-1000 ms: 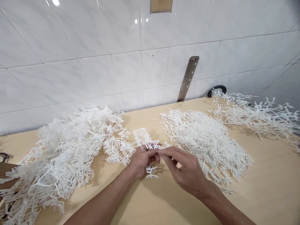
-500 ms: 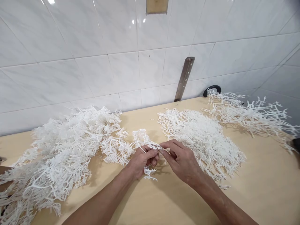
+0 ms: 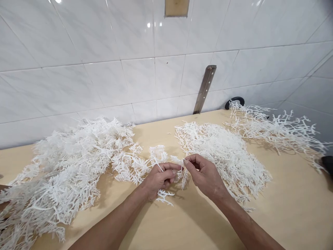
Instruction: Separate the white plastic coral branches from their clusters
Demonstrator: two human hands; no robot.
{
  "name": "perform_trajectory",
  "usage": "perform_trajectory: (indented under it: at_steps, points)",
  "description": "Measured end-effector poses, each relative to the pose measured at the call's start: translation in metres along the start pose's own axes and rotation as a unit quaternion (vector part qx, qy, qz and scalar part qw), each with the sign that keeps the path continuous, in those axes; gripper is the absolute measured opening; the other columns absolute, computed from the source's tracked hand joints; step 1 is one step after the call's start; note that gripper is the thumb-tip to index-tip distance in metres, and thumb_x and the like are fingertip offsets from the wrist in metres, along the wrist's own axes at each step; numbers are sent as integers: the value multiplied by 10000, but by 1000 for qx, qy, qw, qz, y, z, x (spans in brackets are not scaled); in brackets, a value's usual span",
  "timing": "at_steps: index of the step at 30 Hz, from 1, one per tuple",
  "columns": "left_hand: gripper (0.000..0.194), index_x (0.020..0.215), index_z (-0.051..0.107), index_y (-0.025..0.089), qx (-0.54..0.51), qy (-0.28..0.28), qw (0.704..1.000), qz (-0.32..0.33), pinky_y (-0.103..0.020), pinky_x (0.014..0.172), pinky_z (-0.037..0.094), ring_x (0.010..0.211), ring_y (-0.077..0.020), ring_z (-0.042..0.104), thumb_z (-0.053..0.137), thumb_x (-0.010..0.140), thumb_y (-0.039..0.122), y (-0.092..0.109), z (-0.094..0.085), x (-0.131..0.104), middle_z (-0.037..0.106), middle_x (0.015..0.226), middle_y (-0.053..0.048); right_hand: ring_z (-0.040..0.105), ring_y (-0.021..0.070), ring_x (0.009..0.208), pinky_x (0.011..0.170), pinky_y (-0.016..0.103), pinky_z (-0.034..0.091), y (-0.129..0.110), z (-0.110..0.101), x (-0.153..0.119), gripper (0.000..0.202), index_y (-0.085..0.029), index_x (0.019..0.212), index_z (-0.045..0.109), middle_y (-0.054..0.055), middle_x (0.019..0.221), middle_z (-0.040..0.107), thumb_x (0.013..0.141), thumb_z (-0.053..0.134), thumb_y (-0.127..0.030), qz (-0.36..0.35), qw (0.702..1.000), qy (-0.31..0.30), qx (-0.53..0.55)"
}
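Near the middle of the table, my left hand is closed on a white branched plastic piece, whose forked end sticks out below the palm. My right hand pinches the tip of a thin white sprig just right of my left fingertips. The sprig hangs between the two hands. Behind my left hand lies a small loose cluster of white branches. To the right of my right hand spreads a pile of fine white sprigs.
A large heap of white branched pieces covers the table's left side, with part of another person's arm at its edge. Bare white stems lie at the back right, near a black ring. A metal strip leans on the tiled wall.
My right hand has moved slightly away from my left fingers, and a sprig now shows hanging between them. My left index finger has stretched further right. The view has shifted a little.
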State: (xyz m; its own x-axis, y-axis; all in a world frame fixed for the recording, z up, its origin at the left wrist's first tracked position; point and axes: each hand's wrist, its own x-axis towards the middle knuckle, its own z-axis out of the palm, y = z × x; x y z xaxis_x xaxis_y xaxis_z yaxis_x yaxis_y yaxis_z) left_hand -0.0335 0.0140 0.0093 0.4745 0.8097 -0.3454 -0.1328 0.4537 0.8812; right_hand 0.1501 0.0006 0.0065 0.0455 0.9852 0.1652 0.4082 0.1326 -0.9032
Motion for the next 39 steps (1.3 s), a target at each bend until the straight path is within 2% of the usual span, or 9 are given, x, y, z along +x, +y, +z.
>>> perform_trajectory:
  at_steps: [5,8,11,18,27,31,34,36,39]
  points:
    - [358,1024,703,126,23,-17,1000,-2,-235,474,152,473,-57,293,659,677,204,-1,0,-2,442,525,64,563,150,637,608,269,437,0,0,0,229,-202,822,637,1,708,641,910,571,-402,-12,999,22,-40]
    - [231,871,687,128,38,-23,999,8,-245,484,157,475,-61,290,701,720,303,1,2,-4,424,522,60,553,144,619,581,260,429,-2,2,-1,225,-200,815,630,-1,699,632,911,573,-395,-31,999,8,-32]
    - [318,728,627,138,58,-25,998,14,-242,491,180,483,-63,306,738,741,436,2,4,-6,422,531,52,550,139,611,569,251,431,-5,3,-2,216,-197,816,628,-1,693,628,917,573,-380,-51,998,-22,-14]
    - [383,845,687,129,58,-15,998,10,-230,489,196,493,-68,310,762,727,485,2,4,-5,419,532,55,590,154,657,596,261,460,-2,3,-1,226,-190,909,664,15,735,656,904,601,-407,-21,999,-11,22]
    - [385,776,721,108,123,8,992,38,-235,519,265,544,-79,396,803,694,475,-2,6,-3,547,631,-6,604,169,704,633,280,477,4,2,3,243,-183,900,677,40,785,691,881,634,-421,7,998,-31,53]
    - [384,688,657,129,70,22,997,31,-225,484,240,476,-67,372,808,690,482,-5,5,-1,486,516,28,537,129,582,531,253,436,-2,-2,1,316,-182,890,658,18,731,642,919,570,-485,16,996,-64,68]
    - [400,684,627,132,-9,26,999,20,-215,492,294,492,-76,438,828,666,477,-6,4,2,521,547,17,473,108,486,455,247,415,-4,-5,1,394,-184,898,649,-6,666,594,941,510,-551,45,988,-97,110]
    - [413,690,613,132,-54,28,998,12,-215,502,337,508,-83,474,852,632,464,-7,2,4,548,580,8,479,111,477,449,250,426,-3,-7,1,413,-182,901,647,-19,625,559,940,507,-569,53,985,-102,126]
    - [416,706,594,142,-69,34,997,7,-204,470,316,482,-77,459,856,630,455,-8,0,6,542,561,16,497,110,486,472,249,444,-1,-10,2,399,-180,905,643,-39,597,510,937,526,-560,48,987,-95,121]
